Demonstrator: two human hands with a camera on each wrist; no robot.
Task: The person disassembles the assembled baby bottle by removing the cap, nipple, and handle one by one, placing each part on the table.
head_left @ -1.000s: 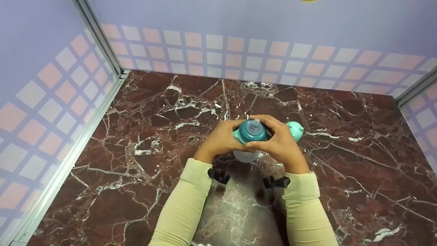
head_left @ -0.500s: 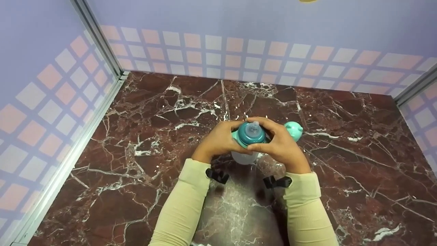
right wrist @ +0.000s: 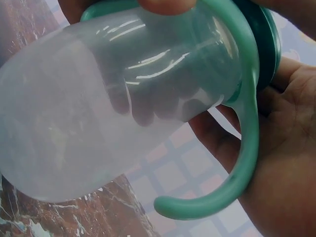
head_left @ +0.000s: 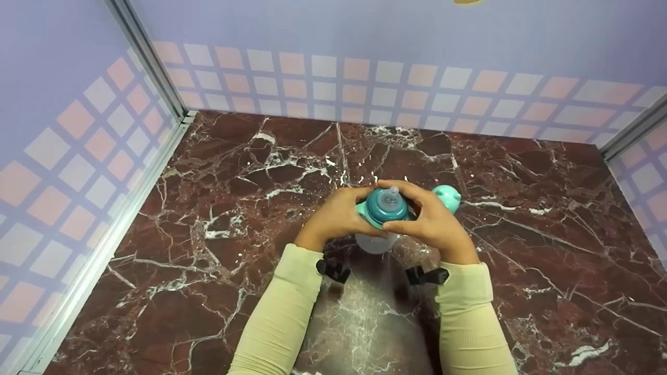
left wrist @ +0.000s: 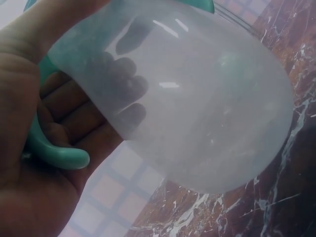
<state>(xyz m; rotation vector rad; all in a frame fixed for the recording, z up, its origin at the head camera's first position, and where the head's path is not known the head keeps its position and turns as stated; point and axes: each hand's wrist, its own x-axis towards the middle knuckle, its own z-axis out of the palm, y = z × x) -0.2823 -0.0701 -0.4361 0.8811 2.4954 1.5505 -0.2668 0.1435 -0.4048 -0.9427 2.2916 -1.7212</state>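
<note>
Both hands hold a baby bottle upright, its frosted clear body (left wrist: 197,108) hanging below the fingers. It has a teal collar (head_left: 386,213), a clear nipple (head_left: 392,197) on top and mint-green curved handles (right wrist: 250,123). My left hand (head_left: 341,216) grips the bottle's upper body, the fingers showing through the plastic in the left wrist view; one handle lies across that palm. My right hand (head_left: 435,219) holds the teal collar between thumb and fingers. Just beyond the right hand, a round mint-green cap with small ear-like bumps (head_left: 448,198) sits on the table.
The dark red marbled table (head_left: 250,291) has white veins. Tiled-pattern panels stand along the left, back and right, with a metal post (head_left: 151,62) at the back left corner. Black straps (head_left: 427,275) with small mounts are on both wrists.
The bottle and both hands shift only slightly, a little nearer the body and to the right. Both hands keep their hold, and the cap stays where it was.
</note>
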